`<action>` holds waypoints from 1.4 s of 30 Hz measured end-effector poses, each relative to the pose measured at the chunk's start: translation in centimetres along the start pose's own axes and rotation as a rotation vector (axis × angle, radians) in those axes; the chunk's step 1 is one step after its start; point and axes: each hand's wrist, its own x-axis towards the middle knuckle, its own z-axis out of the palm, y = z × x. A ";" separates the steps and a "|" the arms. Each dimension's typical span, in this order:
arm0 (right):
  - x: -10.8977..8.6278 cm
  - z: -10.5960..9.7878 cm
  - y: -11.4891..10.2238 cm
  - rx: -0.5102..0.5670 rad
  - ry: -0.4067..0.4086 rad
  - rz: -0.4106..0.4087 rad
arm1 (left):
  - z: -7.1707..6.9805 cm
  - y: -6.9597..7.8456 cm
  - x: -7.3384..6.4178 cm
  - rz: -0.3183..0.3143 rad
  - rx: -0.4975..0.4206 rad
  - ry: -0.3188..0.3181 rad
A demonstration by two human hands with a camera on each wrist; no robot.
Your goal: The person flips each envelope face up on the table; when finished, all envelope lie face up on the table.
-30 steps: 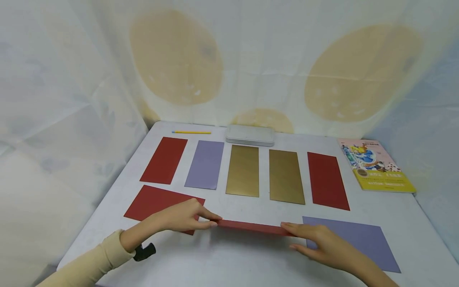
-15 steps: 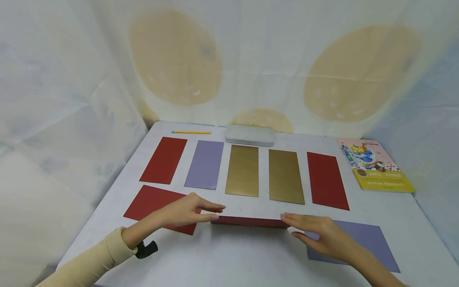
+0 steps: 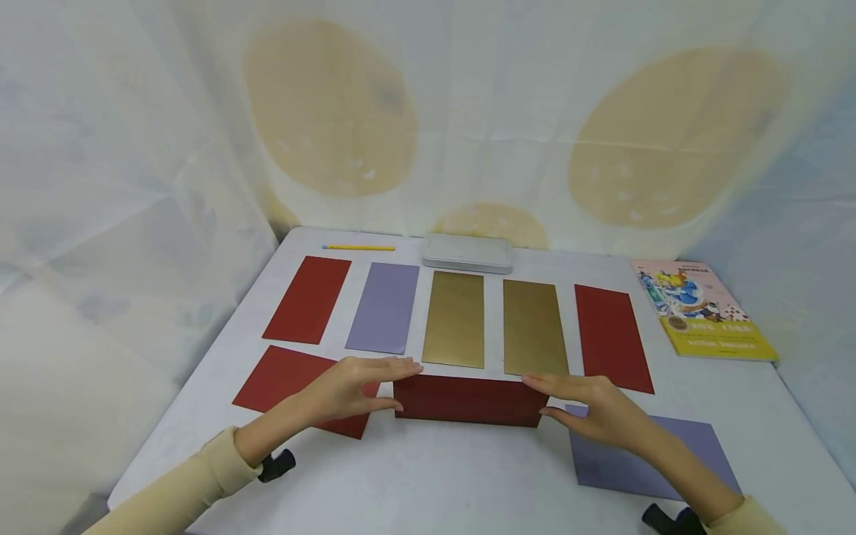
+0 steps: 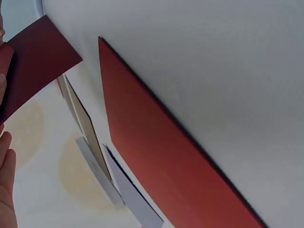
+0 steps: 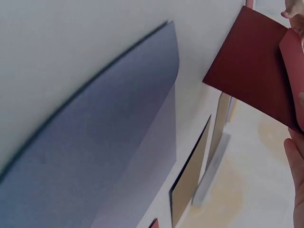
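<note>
Between my two hands a dark red card [image 3: 468,401] is held up lengthwise over the near middle of the table. My left hand [image 3: 348,386] pinches its left end, fingers along the top edge and thumb lower down. At the other end my right hand [image 3: 595,412] holds it the same way. Both wrist views show a lighter red fold [image 5: 293,71] on the card's far side. Under my left hand lies a flat red card [image 3: 287,375]. A purple card [image 3: 649,457] lies partly beneath my right hand.
Behind the hands lies a row: a red card [image 3: 307,299], a purple card [image 3: 383,307], two gold cards [image 3: 453,319] and another red card [image 3: 613,338]. Farther back are a yellow pencil [image 3: 359,247] and a grey flat case [image 3: 467,253]. A book [image 3: 702,308] lies far right.
The held red card has tilted from nearly edge-on to showing its broad dark face. Both hands stayed at its ends; their fingers moved slightly away from me. The other cards stayed put.
</note>
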 end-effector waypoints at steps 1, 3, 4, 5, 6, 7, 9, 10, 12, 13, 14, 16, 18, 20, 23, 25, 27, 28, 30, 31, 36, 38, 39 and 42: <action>0.1 0.0 0.2 0.002 -0.003 0.000 | 0.0 -0.2 0.0 -0.013 0.000 -0.002; 0.4 0.0 0.8 0.004 -0.001 -0.010 | 0.1 -0.6 -0.1 -0.030 0.005 -0.002; 0.5 0.0 1.0 -0.005 0.006 -0.017 | 0.2 -0.8 -0.1 -0.036 0.009 0.000; 0.6 0.1 1.2 -0.017 0.014 -0.024 | 0.3 -1.0 0.0 -0.041 0.012 0.002; 0.7 0.1 1.4 -0.026 0.021 -0.030 | 0.3 -1.2 0.0 -0.047 0.013 0.004; 0.8 0.2 1.6 -0.042 0.027 -0.032 | 0.3 -1.4 0.0 -0.052 0.021 0.006; 0.9 0.4 1.9 -0.067 0.035 -0.038 | 0.4 -1.7 0.0 -0.071 0.027 0.003; 1.0 0.5 2.1 -0.078 0.034 -0.034 | 0.5 -1.9 0.0 -0.082 0.026 -0.001; 1.0 0.7 2.4 -0.094 0.034 -0.036 | 0.5 -2.2 0.0 -0.109 0.018 -0.013; 1.0 0.8 2.5 -0.099 0.034 -0.035 | 0.6 -2.3 0.0 -0.121 0.015 -0.021; 1.0 0.9 2.6 -0.101 0.034 -0.030 | 0.6 -2.5 0.0 -0.136 0.006 -0.029; 0.8 1.0 2.9 -0.104 0.035 -0.015 | 0.7 -2.6 0.1 -0.152 -0.006 -0.044; 0.6 1.2 3.1 -0.101 0.030 -0.004 | 0.7 -2.8 0.2 -0.169 -0.008 -0.063; 0.5 1.3 3.2 -0.097 0.018 0.008 | 0.8 -2.9 0.3 -0.181 -0.008 -0.087; 0.2 1.5 3.4 -0.084 -0.007 0.019 | 1.0 -3.1 0.5 -0.214 -0.012 -0.128; -0.1 1.6 3.4 -0.084 -0.021 0.032 | 1.1 -3.0 0.6 -0.246 -0.017 -0.154; -0.3 1.6 3.4 -0.088 -0.034 0.053 | 1.3 -3.0 0.7 -0.284 -0.028 -0.178; -0.4 1.7 3.3 -0.092 -0.045 0.067 | 1.3 -3.0 0.7 -0.300 -0.031 -0.192; -0.6 1.7 3.2 -0.095 -0.072 0.098 | 1.5 -2.9 0.9 -0.336 -0.032 -0.223; -0.7 1.7 3.2 -0.094 -0.089 0.114 | 1.6 -2.8 0.9 -0.346 -0.035 -0.239; -1.1 2.1 3.1 -0.085 -0.177 0.189 | 2.1 -2.9 1.0 -0.388 -0.029 -0.314; -1.3 2.2 3.1 -0.087 -0.192 0.205 | 2.3 -3.0 1.0 -0.392 -0.028 -0.336; -1.3 2.3 3.2 -0.083 -0.193 0.207 | 2.4 -3.1 1.0 -0.388 -0.027 -0.343; -1.4 2.4 3.2 -0.075 -0.193 0.217 | 2.5 -3.2 1.1 -0.368 -0.024 -0.354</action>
